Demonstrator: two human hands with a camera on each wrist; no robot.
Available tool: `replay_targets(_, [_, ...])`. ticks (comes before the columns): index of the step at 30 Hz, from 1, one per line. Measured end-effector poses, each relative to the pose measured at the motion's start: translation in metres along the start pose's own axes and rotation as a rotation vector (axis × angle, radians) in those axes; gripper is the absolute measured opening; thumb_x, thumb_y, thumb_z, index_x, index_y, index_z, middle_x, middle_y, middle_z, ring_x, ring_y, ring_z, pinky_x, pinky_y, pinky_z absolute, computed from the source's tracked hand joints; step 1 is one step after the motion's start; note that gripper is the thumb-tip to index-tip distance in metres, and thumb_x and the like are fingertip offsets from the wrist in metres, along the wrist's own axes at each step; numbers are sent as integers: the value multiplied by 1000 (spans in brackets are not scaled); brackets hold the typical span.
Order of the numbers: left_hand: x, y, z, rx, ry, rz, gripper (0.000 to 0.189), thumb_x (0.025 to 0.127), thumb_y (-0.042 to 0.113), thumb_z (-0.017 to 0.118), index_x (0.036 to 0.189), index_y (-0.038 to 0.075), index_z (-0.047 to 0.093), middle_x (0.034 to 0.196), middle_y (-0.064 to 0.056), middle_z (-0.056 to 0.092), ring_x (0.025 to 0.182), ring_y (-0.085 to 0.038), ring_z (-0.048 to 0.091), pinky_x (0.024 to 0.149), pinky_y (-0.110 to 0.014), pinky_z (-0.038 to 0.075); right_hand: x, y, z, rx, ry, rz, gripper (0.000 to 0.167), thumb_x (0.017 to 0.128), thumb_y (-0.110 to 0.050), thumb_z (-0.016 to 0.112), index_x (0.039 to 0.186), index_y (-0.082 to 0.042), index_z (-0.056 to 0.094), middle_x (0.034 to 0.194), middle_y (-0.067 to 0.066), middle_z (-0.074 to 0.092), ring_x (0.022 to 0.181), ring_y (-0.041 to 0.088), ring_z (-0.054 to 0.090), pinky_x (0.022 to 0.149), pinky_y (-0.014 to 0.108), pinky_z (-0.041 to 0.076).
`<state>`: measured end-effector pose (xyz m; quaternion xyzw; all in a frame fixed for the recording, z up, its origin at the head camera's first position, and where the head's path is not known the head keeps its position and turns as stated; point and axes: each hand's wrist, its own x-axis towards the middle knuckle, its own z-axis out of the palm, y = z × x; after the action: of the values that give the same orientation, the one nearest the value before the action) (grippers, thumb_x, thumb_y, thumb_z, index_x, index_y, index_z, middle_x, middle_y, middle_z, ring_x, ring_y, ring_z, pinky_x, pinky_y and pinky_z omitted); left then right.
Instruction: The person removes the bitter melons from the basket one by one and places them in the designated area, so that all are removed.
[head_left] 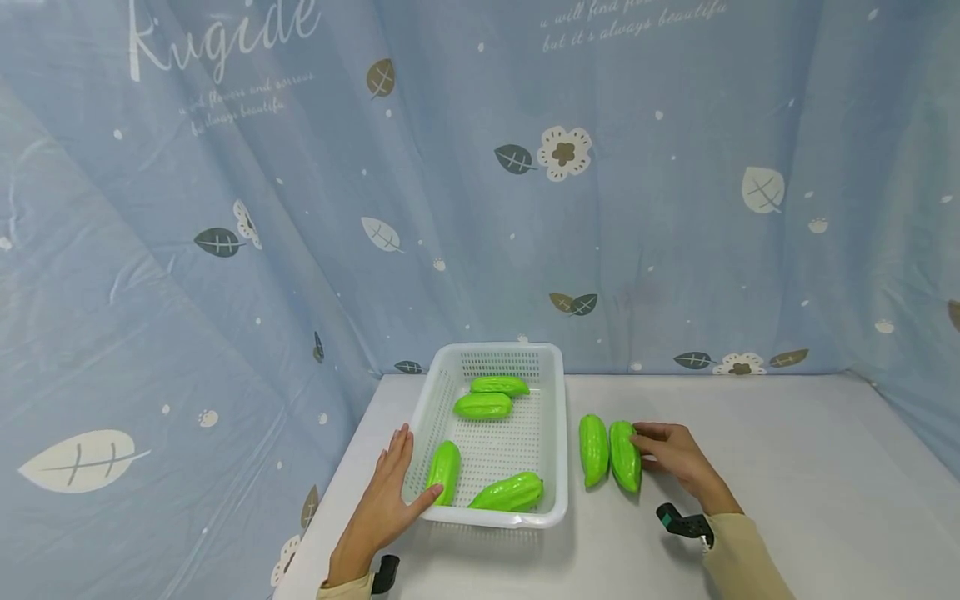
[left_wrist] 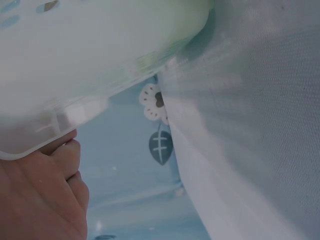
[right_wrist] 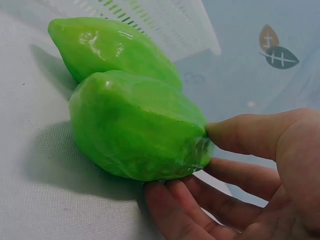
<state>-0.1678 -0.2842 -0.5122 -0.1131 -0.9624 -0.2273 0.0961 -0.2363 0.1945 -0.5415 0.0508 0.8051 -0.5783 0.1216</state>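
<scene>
Pinching outer green gourd [head_left: 625, 457] at its far end with right hand [head_left: 675, 454]. Thumb on the tip, fingers against the right flank, spread only about as wide as that end. Can't tell how firm. Lying lengthwise, pointing from the grip back toward the body, down on white table [head_left: 810, 483].

Just left of the grip, past the pinched one: inner green gourd [head_left: 593, 451], roughly parallel. Can't tell if touching.

Just body-side of the grip: black wrist device [head_left: 684, 525] and tan sleeve [head_left: 750, 558].

Further left: white basket [head_left: 561, 433], with slotted walls and perforated floor. Inside, four more. Nearest to the grip, near-side gourd [head_left: 517, 493] by the close wall, lying crosswise. Back-row gourds [head_left: 483, 406] as a pair toward the far end, also crosswise. Left-side gourd [head_left: 445, 472] along the left wall, nearly lengthwise.

Across the basket from the grip: left hand [head_left: 384, 504], holding the left rim near the close corner. Thumb over the top, fingers outside, partly tucked under the rim in left wrist view.

Farthest out, beyond the table: blue curtain [head_left: 465, 167] with leaves, flowers and white lettering.
</scene>
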Motion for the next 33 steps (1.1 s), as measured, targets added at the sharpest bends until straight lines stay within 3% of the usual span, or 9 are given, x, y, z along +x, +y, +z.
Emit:
replay_targets(10, [-1, 1, 0, -39, -16, -32, 104, 90, 58, 70, 164, 3, 22, 176, -7, 15, 162, -36, 17, 133, -49, 11, -3, -4, -4, -56, 18, -2, 59, 106, -24, 56, 151, 11, 42, 152, 36, 46, 130, 46, 61, 94, 43, 62])
replay_targets(17, [-1, 0, -1, -28, -17, -25, 105, 90, 59, 70, 164, 3, 22, 176, -7, 14, 163, -35, 16, 133, -53, 11, -7, -7, -11, -81, 55, -10, 61, 106, -29, 56, 152, 9, 43, 152, 34, 49, 128, 42, 62, 95, 39, 62])
replay_targets(19, [-1, 0, -1, -32, -11, -19, 105, 90, 58, 70, 164, 3, 22, 176, -8, 15, 162, -36, 17, 134, -35, -1, -8, -8, -14, -79, 60, -27, 61, 107, -30, 56, 151, 10, 43, 152, 34, 49, 128, 42, 62, 94, 37, 62])
replay_targets(21, [-2, 0, -1, -34, -6, -13, 105, 90, 58, 70, 164, 2, 22, 175, -10, 16, 161, -39, 18, 127, -18, -10, -10, -10, -17, -73, 59, -40, 62, 107, -31, 55, 152, 9, 43, 153, 33, 48, 131, 42, 61, 94, 35, 62])
replay_targets(22, [-2, 0, -1, -35, -6, -14, 105, 90, 59, 70, 164, 2, 22, 175, -10, 16, 161, -38, 18, 126, -17, -11, -11, -11, -18, -71, 58, -50, 63, 107, -33, 54, 152, 10, 42, 153, 33, 48, 131, 43, 60, 95, 36, 62])
replay_targets(23, [-2, 0, -1, -32, -5, -11, 105, 90, 59, 70, 164, 2, 22, 175, -11, 17, 161, -38, 18, 128, -19, -10, -11, -11, -19, -70, 59, -57, 64, 108, -34, 54, 152, 10, 42, 153, 33, 48, 133, 43, 59, 96, 36, 61])
replay_targets(25, [-2, 0, -1, -20, -9, -14, 105, 89, 59, 70, 164, 2, 22, 174, -12, 19, 161, -38, 18, 134, -37, 2, -12, -14, -20, -69, 63, -63, 65, 108, -37, 54, 152, 9, 42, 153, 32, 49, 134, 43, 58, 97, 37, 61])
replay_targets(28, [-2, 0, -2, -8, -13, -18, 106, 89, 59, 70, 164, 2, 22, 174, -12, 19, 162, -36, 17, 128, -62, 19, -15, -20, -21, -79, 75, -72, 67, 107, -40, 54, 152, 9, 43, 153, 32, 49, 133, 42, 59, 97, 36, 61])
replay_targets(33, [-1, 0, -1, 8, -13, -9, 106, 89, 60, 70, 164, 2, 22, 175, -11, 18, 161, -37, 19, 125, -65, 22, -21, -34, -21, -94, 106, -85, 64, 108, -39, 53, 152, 8, 45, 152, 30, 51, 133, 42, 59, 96, 33, 61])
